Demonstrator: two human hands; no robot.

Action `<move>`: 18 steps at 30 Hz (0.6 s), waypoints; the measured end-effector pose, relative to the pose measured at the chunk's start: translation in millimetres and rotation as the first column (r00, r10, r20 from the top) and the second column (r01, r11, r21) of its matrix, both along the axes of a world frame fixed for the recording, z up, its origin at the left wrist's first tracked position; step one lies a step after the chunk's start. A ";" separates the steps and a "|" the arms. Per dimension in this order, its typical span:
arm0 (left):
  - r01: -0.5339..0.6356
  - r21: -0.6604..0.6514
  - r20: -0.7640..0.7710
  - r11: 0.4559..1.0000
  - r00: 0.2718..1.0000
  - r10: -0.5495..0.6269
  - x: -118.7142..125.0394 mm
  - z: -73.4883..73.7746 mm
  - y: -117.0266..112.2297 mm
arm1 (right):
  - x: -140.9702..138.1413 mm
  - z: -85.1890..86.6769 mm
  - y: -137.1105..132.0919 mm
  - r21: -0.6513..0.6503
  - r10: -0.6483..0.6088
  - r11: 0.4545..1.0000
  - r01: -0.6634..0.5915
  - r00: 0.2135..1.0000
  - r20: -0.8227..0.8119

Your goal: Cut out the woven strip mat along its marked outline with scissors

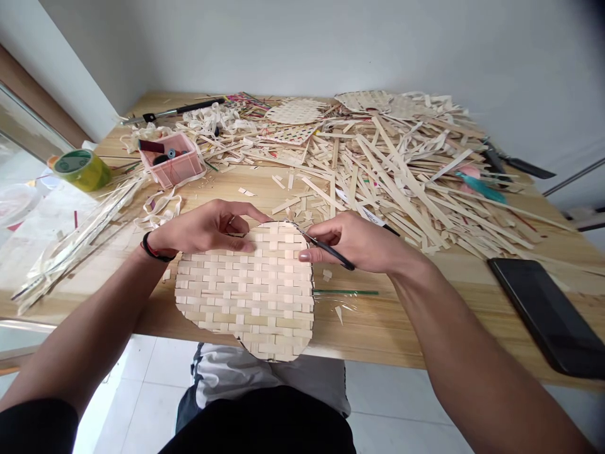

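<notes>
A flat panel woven from pale bamboo strips (246, 290) lies over the table's front edge, its outline cut into rounded lobes. My left hand (212, 228) grips its upper left edge, thumb on top and index finger stretched along the rim. In my right hand (350, 243) is a pair of dark-handled scissors (333, 253), its blades at the panel's upper right edge. One handle loop shows below the fingers; the rest is covered by my hand. A thin green strip (347, 292) and small offcuts lie right of the panel.
Loose bamboo strips (397, 176) are heaped across the back and right. A pink basket (172, 161) holds thread spools, left of the heap. Yellow-green tape rolls (82, 169) stand at the far left. A black phone (548, 315) lies at the right front edge.
</notes>
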State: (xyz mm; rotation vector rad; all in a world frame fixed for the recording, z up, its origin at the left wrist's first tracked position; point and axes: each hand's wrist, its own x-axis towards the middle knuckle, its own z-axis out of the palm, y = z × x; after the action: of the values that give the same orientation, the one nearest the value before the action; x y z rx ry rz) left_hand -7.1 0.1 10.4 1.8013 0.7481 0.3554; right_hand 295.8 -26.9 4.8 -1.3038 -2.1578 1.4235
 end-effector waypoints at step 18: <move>0.066 0.056 -0.007 0.996 0.998 -0.065 -0.5 -2.9 0.2 | -3.7 3.3 -2.6 -0.037 0.039 0.999 -0.039 0.999 -0.004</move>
State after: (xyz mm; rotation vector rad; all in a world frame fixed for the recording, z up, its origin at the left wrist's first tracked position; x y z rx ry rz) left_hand -7.7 0.3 7.4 1.8762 0.6869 0.3313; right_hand 292.1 -29.5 8.1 -1.2775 -2.1763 1.4860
